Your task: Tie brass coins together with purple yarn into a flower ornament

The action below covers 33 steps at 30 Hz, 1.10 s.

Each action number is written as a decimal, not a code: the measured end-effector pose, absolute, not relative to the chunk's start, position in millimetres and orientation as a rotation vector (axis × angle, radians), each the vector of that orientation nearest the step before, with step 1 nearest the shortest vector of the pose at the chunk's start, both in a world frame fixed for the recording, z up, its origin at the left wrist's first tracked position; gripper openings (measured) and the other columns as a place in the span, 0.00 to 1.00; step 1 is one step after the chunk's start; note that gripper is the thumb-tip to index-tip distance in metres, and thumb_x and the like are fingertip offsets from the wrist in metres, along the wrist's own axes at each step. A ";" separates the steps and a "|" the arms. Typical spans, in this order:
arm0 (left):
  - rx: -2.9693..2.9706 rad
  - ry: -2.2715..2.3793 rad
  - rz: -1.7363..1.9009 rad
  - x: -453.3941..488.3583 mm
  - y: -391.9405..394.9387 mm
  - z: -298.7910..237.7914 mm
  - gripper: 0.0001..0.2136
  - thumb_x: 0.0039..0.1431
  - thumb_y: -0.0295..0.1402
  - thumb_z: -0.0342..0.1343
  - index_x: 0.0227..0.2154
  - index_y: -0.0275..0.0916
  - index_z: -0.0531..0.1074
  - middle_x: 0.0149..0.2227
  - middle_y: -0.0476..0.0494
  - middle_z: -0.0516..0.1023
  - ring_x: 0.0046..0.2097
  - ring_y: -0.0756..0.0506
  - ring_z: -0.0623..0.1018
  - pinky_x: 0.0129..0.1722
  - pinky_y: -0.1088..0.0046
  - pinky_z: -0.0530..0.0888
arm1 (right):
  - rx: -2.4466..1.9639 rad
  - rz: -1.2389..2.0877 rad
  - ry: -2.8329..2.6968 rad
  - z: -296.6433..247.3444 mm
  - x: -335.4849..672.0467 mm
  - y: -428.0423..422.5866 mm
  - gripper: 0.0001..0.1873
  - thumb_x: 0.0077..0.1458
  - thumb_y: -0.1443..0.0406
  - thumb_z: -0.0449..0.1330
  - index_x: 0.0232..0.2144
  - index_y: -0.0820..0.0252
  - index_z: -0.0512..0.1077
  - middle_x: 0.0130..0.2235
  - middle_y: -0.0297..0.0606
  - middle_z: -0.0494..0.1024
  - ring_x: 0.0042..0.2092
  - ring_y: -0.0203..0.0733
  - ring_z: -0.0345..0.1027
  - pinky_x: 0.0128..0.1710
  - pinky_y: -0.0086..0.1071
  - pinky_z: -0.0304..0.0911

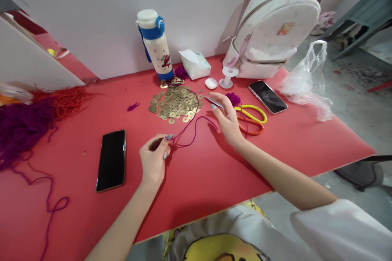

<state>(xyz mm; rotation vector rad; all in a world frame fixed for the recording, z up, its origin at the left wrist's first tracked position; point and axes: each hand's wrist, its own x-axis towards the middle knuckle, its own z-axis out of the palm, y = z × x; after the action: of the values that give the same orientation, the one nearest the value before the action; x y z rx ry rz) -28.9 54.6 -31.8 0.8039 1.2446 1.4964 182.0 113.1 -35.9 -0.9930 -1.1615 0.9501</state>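
Note:
My left hand (154,159) is closed in a pinch on a thin purple cord (196,127) above the red table. From the fingertips, the cord loops toward the coins and back to a loose end near my right hand. Thumb and fingers apart, my right hand (228,120) is over the scissors (253,107), which have one yellow and one orange handle. The blades pass under it, and their tip shows between thumb and forefinger. Whether the fingers touch the blades I cannot tell. A pile of brass coins with holes (176,104) lies beyond both hands.
Phones lie at left (112,161) and right (268,96). Along the wall stand a bottle (156,45), a tissue pack (197,65), a white spool (227,77) and a white backpack (269,28). Purple yarn (24,126) heaps at left; a plastic bag (306,83) lies at right.

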 end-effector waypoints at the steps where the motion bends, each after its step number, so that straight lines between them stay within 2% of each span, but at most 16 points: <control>1: 0.776 1.294 1.501 -29.2 55.5 -33.3 0.08 0.43 0.35 0.72 0.25 0.37 0.81 0.20 0.52 0.70 0.19 0.58 0.60 0.18 0.80 0.58 | -0.997 0.864 -1.266 -34.1 179.6 108.1 0.09 0.62 0.62 0.59 0.45 0.51 0.74 0.50 0.37 0.75 0.54 0.42 0.67 0.56 0.37 0.61; 2: 0.758 1.334 1.499 -29.4 56.4 -34.5 0.09 0.42 0.35 0.72 0.24 0.36 0.80 0.18 0.53 0.68 0.19 0.57 0.60 0.18 0.80 0.58 | -0.976 0.823 -1.378 -32.7 176.9 102.6 0.08 0.64 0.62 0.57 0.41 0.53 0.76 0.44 0.37 0.77 0.49 0.41 0.69 0.53 0.37 0.62; 4: 0.757 1.389 1.485 -29.7 57.5 -36.3 0.11 0.41 0.36 0.72 0.24 0.35 0.80 0.17 0.53 0.67 0.19 0.57 0.60 0.19 0.79 0.58 | -0.887 0.851 -1.622 -32.0 170.1 90.5 0.12 0.67 0.62 0.54 0.36 0.55 0.77 0.34 0.37 0.76 0.38 0.40 0.69 0.45 0.36 0.64; 6: 0.796 1.412 1.473 -29.9 57.6 -37.5 0.11 0.41 0.37 0.71 0.24 0.34 0.80 0.19 0.52 0.69 0.20 0.56 0.61 0.19 0.79 0.59 | -0.830 0.844 -1.828 -34.9 161.4 77.9 0.14 0.67 0.61 0.54 0.39 0.56 0.79 0.30 0.37 0.74 0.34 0.39 0.66 0.39 0.34 0.64; 10: 0.940 1.423 1.448 -29.8 54.9 -37.5 0.10 0.46 0.38 0.69 0.26 0.35 0.80 0.23 0.50 0.73 0.22 0.55 0.62 0.20 0.78 0.61 | -0.956 0.744 -2.035 -44.9 145.7 60.0 0.16 0.67 0.60 0.53 0.50 0.57 0.76 0.33 0.38 0.72 0.34 0.39 0.66 0.34 0.31 0.62; 15: 1.081 1.404 1.388 -28.6 50.6 -35.3 0.09 0.51 0.37 0.67 0.25 0.37 0.79 0.24 0.50 0.73 0.21 0.55 0.62 0.20 0.77 0.60 | -1.046 0.789 -2.127 -47.7 141.7 60.6 0.16 0.64 0.61 0.58 0.53 0.58 0.74 0.35 0.38 0.72 0.34 0.39 0.65 0.33 0.29 0.61; 17: 1.119 1.384 1.355 -28.1 49.7 -35.7 0.08 0.52 0.36 0.67 0.25 0.37 0.79 0.24 0.51 0.73 0.22 0.54 0.63 0.21 0.77 0.62 | -1.037 0.855 -2.127 -46.1 142.1 63.3 0.16 0.62 0.62 0.61 0.51 0.60 0.73 0.34 0.37 0.72 0.34 0.39 0.65 0.34 0.29 0.61; 20: 1.176 1.391 1.330 -27.6 49.3 -36.6 0.06 0.52 0.34 0.66 0.25 0.38 0.79 0.25 0.49 0.75 0.26 0.52 0.69 0.25 0.77 0.66 | -0.988 0.919 -2.101 -44.1 142.1 64.9 0.07 0.62 0.62 0.62 0.40 0.61 0.74 0.33 0.36 0.71 0.35 0.39 0.65 0.35 0.30 0.61; 22: 1.212 1.430 1.319 -27.4 49.5 -36.1 0.06 0.53 0.34 0.65 0.25 0.38 0.78 0.27 0.48 0.77 0.28 0.50 0.73 0.27 0.76 0.69 | -0.949 0.899 -2.098 -43.4 142.3 64.1 0.07 0.64 0.63 0.59 0.34 0.60 0.73 0.33 0.37 0.71 0.37 0.39 0.65 0.36 0.30 0.61; 29: 1.366 1.541 1.234 -25.4 50.4 -29.2 0.05 0.53 0.32 0.63 0.25 0.37 0.79 0.27 0.47 0.79 0.31 0.48 0.77 0.32 0.74 0.73 | -0.744 0.724 -2.164 -40.6 146.8 59.5 0.10 0.67 0.64 0.53 0.35 0.58 0.74 0.35 0.40 0.73 0.36 0.42 0.61 0.36 0.34 0.61; 33: 1.409 1.479 1.149 -22.5 49.9 -29.9 0.04 0.52 0.32 0.62 0.24 0.38 0.79 0.28 0.46 0.79 0.31 0.47 0.78 0.33 0.74 0.74 | -0.769 0.717 -2.058 -38.1 150.3 62.0 0.11 0.66 0.66 0.52 0.35 0.58 0.74 0.38 0.41 0.73 0.38 0.43 0.62 0.39 0.37 0.61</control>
<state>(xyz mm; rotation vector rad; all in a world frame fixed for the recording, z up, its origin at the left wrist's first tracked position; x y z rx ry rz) -22.5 49.9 -29.9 1.4087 1.4795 1.1490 150.3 62.0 -38.1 -0.7691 -2.0581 0.7171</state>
